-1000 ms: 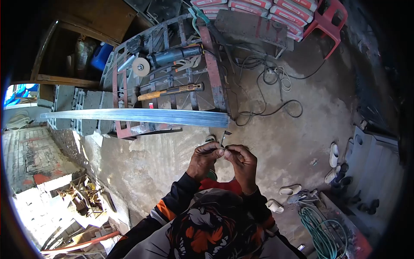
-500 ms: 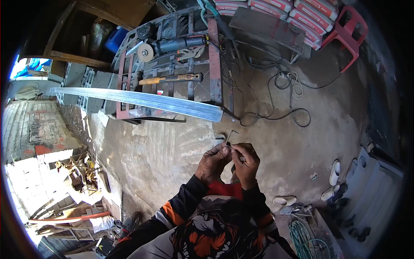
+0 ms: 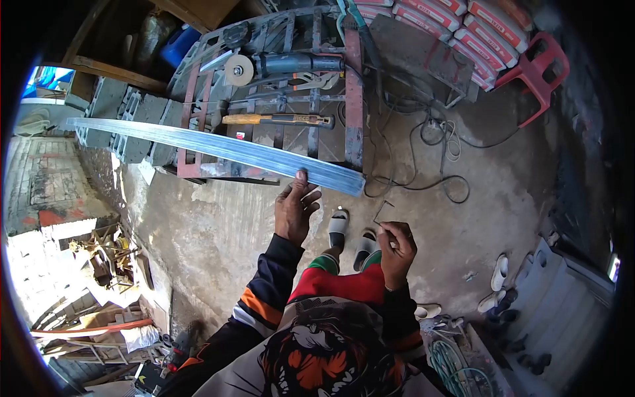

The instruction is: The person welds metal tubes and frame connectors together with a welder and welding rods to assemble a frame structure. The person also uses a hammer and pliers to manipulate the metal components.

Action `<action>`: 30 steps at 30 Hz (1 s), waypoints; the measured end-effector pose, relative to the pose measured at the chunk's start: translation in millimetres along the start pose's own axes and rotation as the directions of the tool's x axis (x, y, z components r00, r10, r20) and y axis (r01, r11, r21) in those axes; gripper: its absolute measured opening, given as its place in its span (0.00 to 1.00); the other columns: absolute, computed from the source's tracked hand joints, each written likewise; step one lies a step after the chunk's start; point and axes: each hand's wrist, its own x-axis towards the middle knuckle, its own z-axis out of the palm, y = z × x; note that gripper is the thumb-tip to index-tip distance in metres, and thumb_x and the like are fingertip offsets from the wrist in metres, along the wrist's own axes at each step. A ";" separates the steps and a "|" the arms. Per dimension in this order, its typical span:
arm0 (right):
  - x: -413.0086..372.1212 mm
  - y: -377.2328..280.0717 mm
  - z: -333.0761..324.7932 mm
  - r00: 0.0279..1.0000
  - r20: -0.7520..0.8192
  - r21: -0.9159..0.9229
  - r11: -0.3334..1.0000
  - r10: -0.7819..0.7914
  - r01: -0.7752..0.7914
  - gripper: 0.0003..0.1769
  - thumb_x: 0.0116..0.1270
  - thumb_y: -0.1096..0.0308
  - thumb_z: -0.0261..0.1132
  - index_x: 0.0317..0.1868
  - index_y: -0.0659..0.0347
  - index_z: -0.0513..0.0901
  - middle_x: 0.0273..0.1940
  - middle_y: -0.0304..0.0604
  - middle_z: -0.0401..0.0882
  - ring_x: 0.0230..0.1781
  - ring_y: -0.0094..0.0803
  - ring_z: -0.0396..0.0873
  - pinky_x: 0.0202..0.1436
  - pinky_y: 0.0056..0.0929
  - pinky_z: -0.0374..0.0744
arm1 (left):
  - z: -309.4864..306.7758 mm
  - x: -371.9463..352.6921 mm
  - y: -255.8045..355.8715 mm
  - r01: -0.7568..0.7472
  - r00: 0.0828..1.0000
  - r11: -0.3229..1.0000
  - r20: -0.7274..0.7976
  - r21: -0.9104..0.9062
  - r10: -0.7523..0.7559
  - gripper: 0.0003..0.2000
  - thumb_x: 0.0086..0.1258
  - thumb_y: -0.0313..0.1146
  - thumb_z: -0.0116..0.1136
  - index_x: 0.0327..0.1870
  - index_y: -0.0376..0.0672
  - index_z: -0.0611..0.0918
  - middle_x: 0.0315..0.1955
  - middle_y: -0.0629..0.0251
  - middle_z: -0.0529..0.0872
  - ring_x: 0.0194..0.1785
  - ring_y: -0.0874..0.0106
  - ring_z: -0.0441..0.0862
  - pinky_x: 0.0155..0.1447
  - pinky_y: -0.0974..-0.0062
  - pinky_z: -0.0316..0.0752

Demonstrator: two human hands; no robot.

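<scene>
While in right hand (image 3: 397,249), wire (image 3: 379,212) faint

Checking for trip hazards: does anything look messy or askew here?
Yes. Black cables sprawl tangled over the floor beside the red frame; the long metal strip lies slanted across it, the left hand touching near its end.

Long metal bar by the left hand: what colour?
Shiny silver bar, seen best in head view.

Your black long sleeves (image 3: 276,268) carry orange and white bands and end at your bare left hand (image 3: 294,212) and right hand (image 3: 397,248). An orange tiger fills your shirt (image 3: 317,351). You're wearing red trousers (image 3: 337,286) and white sandals (image 3: 338,225).
</scene>
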 end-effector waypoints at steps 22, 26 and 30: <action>22.6 10.9 -15.0 0.985 0.155 0.102 0.993 -0.078 0.063 0.10 0.61 0.85 0.68 0.42 0.65 0.85 0.39 0.41 0.81 0.32 0.23 0.78 0.35 0.21 0.75 | -43.9 46.8 113.5 -0.499 0.542 -0.701 0.815 0.510 0.207 0.33 0.56 0.50 0.71 0.68 0.65 0.77 0.62 0.75 0.78 0.70 0.70 0.70 0.79 0.45 0.36; 37.2 16.6 1.4 0.979 0.156 0.138 0.984 -0.133 0.112 0.10 0.61 0.83 0.69 0.42 0.64 0.85 0.38 0.40 0.81 0.30 0.22 0.75 0.32 0.21 0.73 | -50.2 47.4 126.2 -0.416 0.583 -0.751 0.784 0.512 0.212 0.34 0.56 0.46 0.73 0.68 0.69 0.76 0.63 0.76 0.79 0.70 0.71 0.71 0.77 0.39 0.39; 52.9 12.3 15.4 0.970 0.160 0.092 0.981 -0.184 0.171 0.09 0.62 0.81 0.69 0.42 0.63 0.85 0.36 0.38 0.80 0.28 0.21 0.73 0.30 0.20 0.72 | -64.6 51.2 142.1 -0.345 0.664 -0.742 0.708 0.574 0.239 0.34 0.56 0.42 0.73 0.68 0.69 0.75 0.65 0.78 0.77 0.71 0.74 0.70 0.76 0.39 0.40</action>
